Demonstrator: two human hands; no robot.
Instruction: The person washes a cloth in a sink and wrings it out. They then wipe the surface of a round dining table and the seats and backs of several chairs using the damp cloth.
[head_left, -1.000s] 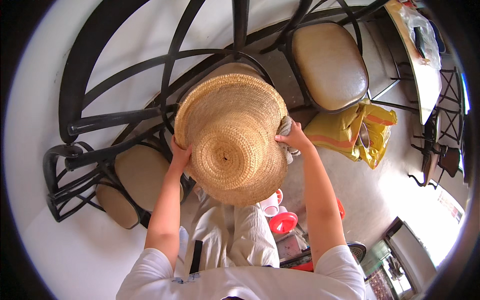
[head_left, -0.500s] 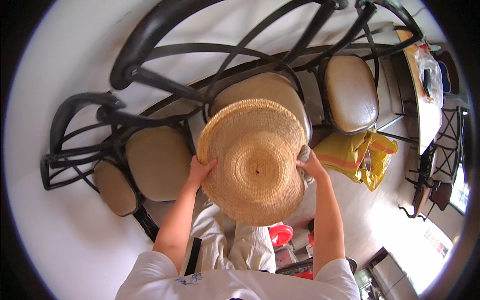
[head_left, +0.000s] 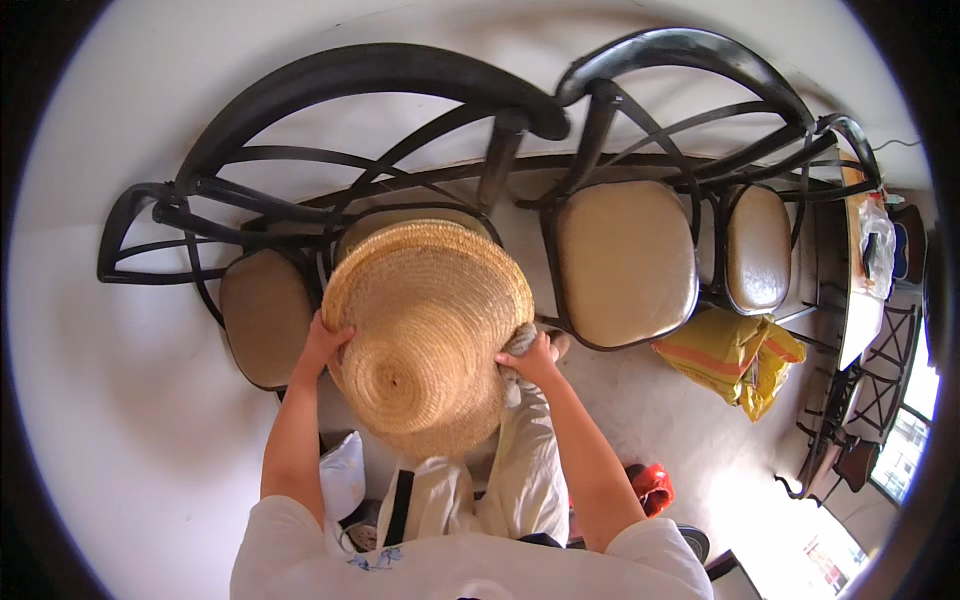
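A wide-brimmed straw hat (head_left: 440,300) is held out in front of me, its round crown facing up toward me and its brim bent upward at the far side. My left hand (head_left: 326,343) grips the left edge of the brim, thumb on top. On the opposite edge, my right hand (head_left: 530,362) is closed on the brim and also holds a bunched grey cloth-like item (head_left: 519,341), whose kind I cannot make out. The hat covers most of the chair seat (head_left: 372,224) behind it.
Black-framed chairs with tan seats (head_left: 625,260) line the white wall. A yellow plastic bag (head_left: 735,360) sits on the floor at right, near a table (head_left: 860,320) with a clear plastic bag (head_left: 878,245). By my legs are a white bag (head_left: 343,475) and a red item (head_left: 653,488).
The hat and both hands have moved left in view, and the crown now tilts more toward me. The chairs and yellow bag appear shifted as my view turned. Both hands keep their hold.
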